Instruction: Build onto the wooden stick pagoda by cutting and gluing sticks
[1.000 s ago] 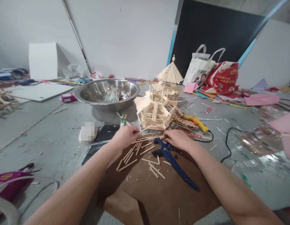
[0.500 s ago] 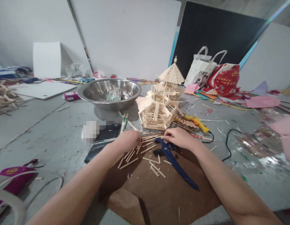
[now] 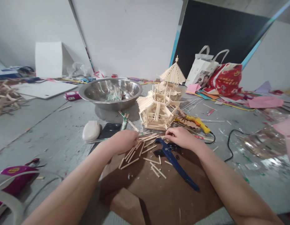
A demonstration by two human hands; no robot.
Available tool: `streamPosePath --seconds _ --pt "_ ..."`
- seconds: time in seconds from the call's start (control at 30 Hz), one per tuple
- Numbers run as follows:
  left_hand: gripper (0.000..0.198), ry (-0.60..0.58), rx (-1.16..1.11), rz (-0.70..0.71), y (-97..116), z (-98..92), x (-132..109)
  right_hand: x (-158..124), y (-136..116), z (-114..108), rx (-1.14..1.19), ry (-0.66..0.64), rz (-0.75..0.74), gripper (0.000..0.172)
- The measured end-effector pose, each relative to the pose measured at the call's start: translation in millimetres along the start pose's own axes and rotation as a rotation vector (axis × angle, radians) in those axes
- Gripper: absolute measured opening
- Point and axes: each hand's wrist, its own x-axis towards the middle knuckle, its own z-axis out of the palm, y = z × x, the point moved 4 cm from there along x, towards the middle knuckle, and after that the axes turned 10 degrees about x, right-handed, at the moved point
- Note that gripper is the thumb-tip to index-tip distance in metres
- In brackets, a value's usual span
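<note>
My left hand (image 3: pixel 125 141) is closed at the left edge of a loose pile of short wooden sticks (image 3: pixel 133 152), its fingertips turned down and mostly hidden. Across from it, my right hand (image 3: pixel 179 137) has its thumb and fingers pinched together at the pile's right end; whatever lies between them is too small to make out. Just behind the hands stands a pagoda-like model (image 3: pixel 156 112) built of sticks, with a pointed roof (image 3: pixel 174 73). A blue-handled cutter (image 3: pixel 179 165) rests on a brown sheet (image 3: pixel 173 200), close below my right hand.
A steel basin (image 3: pixel 88 93) with wrapped sticks stands behind left. Beside my left forearm are a white rounded object (image 3: pixel 90 132) and a black phone-like slab (image 3: pixel 112 128). A yellow glue gun (image 3: pixel 198 123) with a black cord lies right, near a clear bottle (image 3: pixel 264 142).
My left hand has shifted slightly left, away from the pile's middle, and some sticks beside it have moved. My right hand stays nearly in place. The view has shifted slightly.
</note>
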Motion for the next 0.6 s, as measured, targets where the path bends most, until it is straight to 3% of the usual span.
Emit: streamPosePath --seconds 0.1,0.2,0.27,0.4,0.5,0.6 --pt "0.011 0.084 -0.121 -0.03 3 -24.4 -15 -2 -7 -4 0.101 0.046 -0.035 0.023" --pt "0.011 0.227 -0.454 0.016 21 -37.8 -18 -3 -17 -4 0.334 0.098 -0.081 0.026" --pt "0.013 0.247 -0.787 0.046 39 -31.8 -10 -1 -20 1 0.555 0.15 -0.058 0.03" --pt "0.019 0.261 -1.366 -0.009 69 -2.0 19 4 -19 17 0.89 0.25 0.033 0.038" --pt "0.023 0.329 -1.598 -0.056 78 13.4 35 9 -16 23 1.027 0.294 0.077 0.04" --pt "0.026 0.303 -1.642 -0.072 79 18.3 42 16 -12 23 1.1 0.335 0.113 0.04"
